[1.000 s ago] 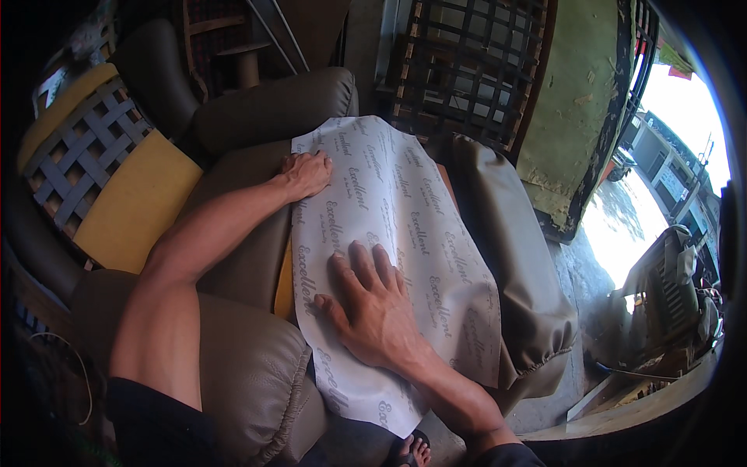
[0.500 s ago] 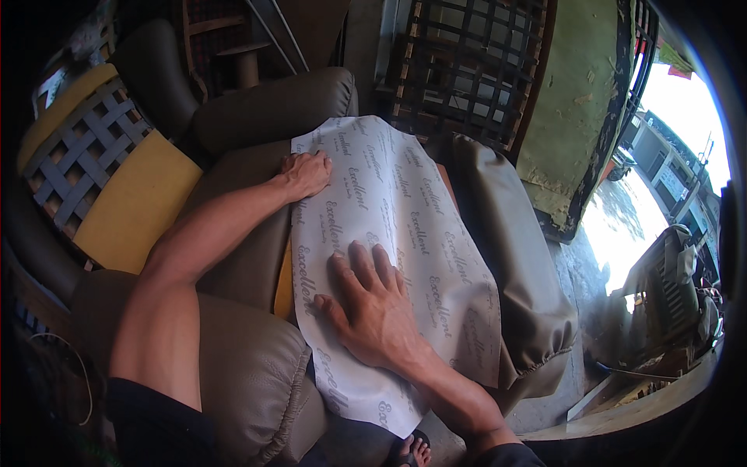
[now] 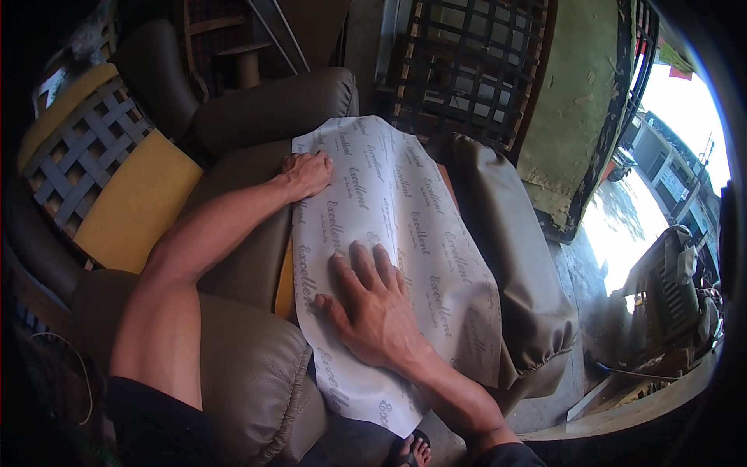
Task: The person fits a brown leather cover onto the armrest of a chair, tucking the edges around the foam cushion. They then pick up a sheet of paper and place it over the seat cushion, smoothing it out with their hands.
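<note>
A white upholstery sheet with grey printed script lies over the front of a brown leather-look sofa seat. At its left edge, toward the far end, my left hand is closed with fingers curled on the sheet's margin; the fingertips are partly hidden. My right hand rests flat near the sheet's middle, palm down, fingers spread. To the right of the sheet, a loose brown cover piece with a gathered seam hangs along the seat front. A strip of yellow foam shows beneath the sheet's left edge.
Padded armrests stand at the near side and far side. On the left is a webbed backrest frame with yellow foam. A webbed frame and a worn green panel lean behind. Scrap lies right.
</note>
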Motion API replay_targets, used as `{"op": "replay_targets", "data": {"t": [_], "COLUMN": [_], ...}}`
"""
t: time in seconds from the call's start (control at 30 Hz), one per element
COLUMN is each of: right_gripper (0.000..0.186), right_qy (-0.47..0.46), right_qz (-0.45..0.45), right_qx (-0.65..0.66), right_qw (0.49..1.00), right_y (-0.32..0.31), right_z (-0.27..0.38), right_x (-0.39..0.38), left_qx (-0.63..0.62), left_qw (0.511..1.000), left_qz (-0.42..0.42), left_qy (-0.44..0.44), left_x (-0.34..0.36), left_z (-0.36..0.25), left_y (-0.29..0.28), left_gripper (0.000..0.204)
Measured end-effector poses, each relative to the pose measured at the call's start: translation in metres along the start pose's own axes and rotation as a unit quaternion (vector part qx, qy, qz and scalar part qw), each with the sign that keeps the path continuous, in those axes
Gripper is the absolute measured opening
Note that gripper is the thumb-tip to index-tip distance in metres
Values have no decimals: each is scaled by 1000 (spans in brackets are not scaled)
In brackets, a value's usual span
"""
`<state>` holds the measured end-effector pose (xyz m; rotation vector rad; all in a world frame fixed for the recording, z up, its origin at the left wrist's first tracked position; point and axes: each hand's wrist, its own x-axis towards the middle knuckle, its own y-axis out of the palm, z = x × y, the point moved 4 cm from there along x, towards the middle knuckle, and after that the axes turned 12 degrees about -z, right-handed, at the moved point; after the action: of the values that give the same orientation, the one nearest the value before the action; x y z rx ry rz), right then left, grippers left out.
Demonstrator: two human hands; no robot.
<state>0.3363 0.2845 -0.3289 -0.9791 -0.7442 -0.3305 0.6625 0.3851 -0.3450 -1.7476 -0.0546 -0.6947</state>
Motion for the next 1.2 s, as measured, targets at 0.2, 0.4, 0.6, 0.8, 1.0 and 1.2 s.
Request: {"op": "replay_targets", "data": {"t": [0.2, 0.4, 0.6, 0.8, 1.0, 1.2], "right_gripper": [55, 55, 55, 54, 54, 55], "right_qy": [1, 9, 4, -1, -2, -5], "right_qz": [7, 21, 4, -9, -4, -6], "right_qx": [3, 5, 2, 6, -1, -6], "right_qw": [1000, 1000, 1000, 1000, 1000, 1000], "right_y": [-1, -2, -1, 1, -1, 1], "right_z": [-1, 1, 1, -2, -1, -2], "right_x": [0, 1, -1, -2, 1, -1], "left_qx": [-4, -4, -7, -1, 13, 19], "left_qw": [1000, 1000, 1000, 1000, 1000, 1000], "left_qz": [26, 26, 24, 24, -3, 3], "left_qy": [-1, -9, -7, -5, 16, 15], "left_x": [-1, -1, -2, 1, -2, -3], "left_z": [-5, -3, -2, 1, -4, -5], "left_y": [-6, -4, -3, 1, -7, -8], "left_gripper": [47, 48, 47, 47, 45, 44]}}
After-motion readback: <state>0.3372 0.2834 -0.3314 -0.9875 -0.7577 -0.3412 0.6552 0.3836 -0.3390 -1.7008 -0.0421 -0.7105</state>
